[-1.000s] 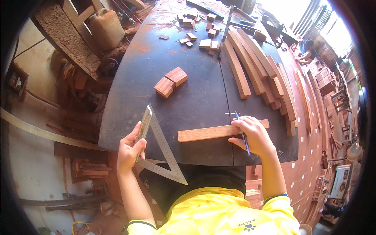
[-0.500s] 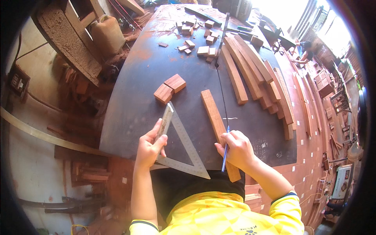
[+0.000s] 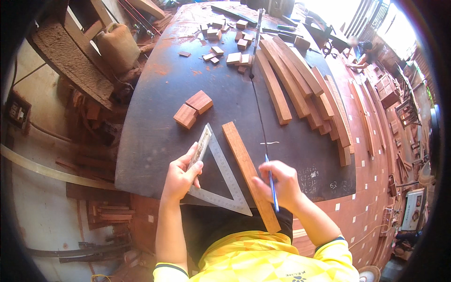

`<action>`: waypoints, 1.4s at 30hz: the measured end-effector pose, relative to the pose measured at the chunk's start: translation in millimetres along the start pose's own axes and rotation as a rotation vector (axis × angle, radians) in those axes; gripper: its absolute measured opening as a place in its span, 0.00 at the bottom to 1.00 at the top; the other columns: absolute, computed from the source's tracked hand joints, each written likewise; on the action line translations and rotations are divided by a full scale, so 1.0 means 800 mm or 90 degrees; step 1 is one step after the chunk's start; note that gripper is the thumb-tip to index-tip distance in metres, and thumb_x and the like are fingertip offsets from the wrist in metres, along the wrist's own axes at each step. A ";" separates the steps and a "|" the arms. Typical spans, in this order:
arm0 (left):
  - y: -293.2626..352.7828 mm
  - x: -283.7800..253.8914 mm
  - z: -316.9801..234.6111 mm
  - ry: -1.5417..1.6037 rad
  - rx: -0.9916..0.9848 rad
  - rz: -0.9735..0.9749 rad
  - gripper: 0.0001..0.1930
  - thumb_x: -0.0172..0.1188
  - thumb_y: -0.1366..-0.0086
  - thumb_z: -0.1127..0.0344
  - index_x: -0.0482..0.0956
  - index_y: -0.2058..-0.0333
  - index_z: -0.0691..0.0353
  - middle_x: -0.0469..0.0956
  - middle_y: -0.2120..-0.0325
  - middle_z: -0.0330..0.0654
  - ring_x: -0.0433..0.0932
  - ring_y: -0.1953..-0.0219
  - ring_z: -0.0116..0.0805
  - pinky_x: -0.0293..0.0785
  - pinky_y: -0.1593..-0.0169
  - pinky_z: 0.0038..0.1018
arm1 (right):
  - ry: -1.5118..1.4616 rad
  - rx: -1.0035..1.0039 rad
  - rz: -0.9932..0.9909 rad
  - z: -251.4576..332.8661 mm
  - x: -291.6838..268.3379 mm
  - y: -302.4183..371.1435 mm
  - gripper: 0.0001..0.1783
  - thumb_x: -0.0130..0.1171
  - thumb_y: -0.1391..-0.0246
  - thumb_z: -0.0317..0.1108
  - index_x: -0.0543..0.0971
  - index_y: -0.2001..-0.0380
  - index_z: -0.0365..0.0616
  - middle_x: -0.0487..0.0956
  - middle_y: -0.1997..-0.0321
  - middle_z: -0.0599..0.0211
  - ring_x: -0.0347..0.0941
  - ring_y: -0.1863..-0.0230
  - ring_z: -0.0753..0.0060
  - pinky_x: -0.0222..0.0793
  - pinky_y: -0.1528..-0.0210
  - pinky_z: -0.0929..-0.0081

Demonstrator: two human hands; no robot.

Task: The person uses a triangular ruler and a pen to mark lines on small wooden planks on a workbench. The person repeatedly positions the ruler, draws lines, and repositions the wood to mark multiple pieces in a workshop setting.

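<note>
My left hand (image 3: 182, 174) is closed round the thick edge of a metal set square (image 3: 228, 162), tilted with its triangular frame over the bench's near edge. In my right hand (image 3: 283, 183) is a blue pen (image 3: 269, 174), its lower end pointing towards me. The right thumb is slightly blurred beside a reddish-brown wooden strip (image 3: 246, 167); whether it touches the wood I cannot tell. The strip's near end juts past the bench edge over my lap. Two wooden blocks (image 3: 192, 108) lie together beyond the set square.
A dark bench top (image 3: 150, 141) has a slot with an upright saw blade (image 3: 256, 44) at its far end. Several long wooden strips (image 3: 293, 80) lie to the right. Small offcuts (image 3: 213, 34) are scattered at the back. Another person (image 3: 361, 54) works at the far right.
The wooden strip has slid a little towards me and to the left. My right hand's fingers have loosened from the strip, keeping the pen. My left hand still holds the set square.
</note>
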State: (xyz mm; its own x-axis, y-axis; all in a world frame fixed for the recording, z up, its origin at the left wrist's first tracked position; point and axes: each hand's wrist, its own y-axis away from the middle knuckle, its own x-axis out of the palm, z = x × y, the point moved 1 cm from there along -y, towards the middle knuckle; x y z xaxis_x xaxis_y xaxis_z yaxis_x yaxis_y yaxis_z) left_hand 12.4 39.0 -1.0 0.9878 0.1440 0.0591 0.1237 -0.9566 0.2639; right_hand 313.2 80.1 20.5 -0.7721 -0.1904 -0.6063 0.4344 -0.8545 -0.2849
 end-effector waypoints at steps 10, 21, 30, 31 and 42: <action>-0.028 0.024 -0.014 -0.026 0.013 -0.010 0.31 0.63 0.29 0.73 0.69 0.29 0.64 0.77 0.72 0.35 0.72 0.79 0.19 0.73 0.78 0.19 | -0.120 0.025 0.012 -0.024 0.037 -0.101 0.15 0.75 0.44 0.29 0.83 0.55 0.37 0.87 0.59 0.57 0.89 0.58 0.66 0.83 0.54 0.75; -0.035 0.021 -0.012 -0.021 -0.019 -0.023 0.31 0.62 0.28 0.73 0.68 0.28 0.64 0.77 0.72 0.35 0.72 0.82 0.19 0.71 0.79 0.17 | -0.105 -0.055 -0.005 -0.030 0.042 -0.090 0.15 0.72 0.44 0.29 0.82 0.55 0.38 0.84 0.63 0.52 0.84 0.66 0.56 0.81 0.60 0.68; -0.035 0.021 -0.012 -0.018 -0.013 -0.026 0.31 0.63 0.28 0.73 0.68 0.28 0.64 0.77 0.72 0.35 0.72 0.81 0.18 0.71 0.78 0.17 | -0.099 -0.070 -0.012 -0.031 0.044 -0.090 0.15 0.72 0.44 0.29 0.82 0.54 0.38 0.85 0.62 0.52 0.85 0.66 0.55 0.81 0.61 0.67; -0.036 0.022 -0.012 -0.016 -0.012 -0.028 0.31 0.63 0.28 0.73 0.68 0.28 0.64 0.77 0.72 0.36 0.72 0.81 0.18 0.71 0.78 0.17 | -0.097 -0.070 -0.009 -0.031 0.044 -0.090 0.15 0.72 0.44 0.29 0.82 0.54 0.38 0.85 0.62 0.52 0.85 0.66 0.55 0.81 0.61 0.67; -0.035 0.021 -0.013 -0.027 -0.016 -0.034 0.31 0.63 0.30 0.73 0.70 0.29 0.61 0.78 0.73 0.36 0.72 0.82 0.20 0.72 0.77 0.18 | -0.096 -0.076 -0.005 -0.033 0.045 -0.089 0.16 0.72 0.44 0.29 0.81 0.54 0.38 0.84 0.62 0.52 0.84 0.65 0.55 0.81 0.60 0.66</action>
State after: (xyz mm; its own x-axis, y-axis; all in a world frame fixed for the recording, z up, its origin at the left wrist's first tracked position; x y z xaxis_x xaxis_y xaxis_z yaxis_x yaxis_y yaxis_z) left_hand 24.9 70.6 2.8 0.9829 0.1840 0.0041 0.1749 -0.9410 0.2898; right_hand 267.0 146.9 -0.4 -0.8329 -0.2618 -0.4875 0.4725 -0.7950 -0.3805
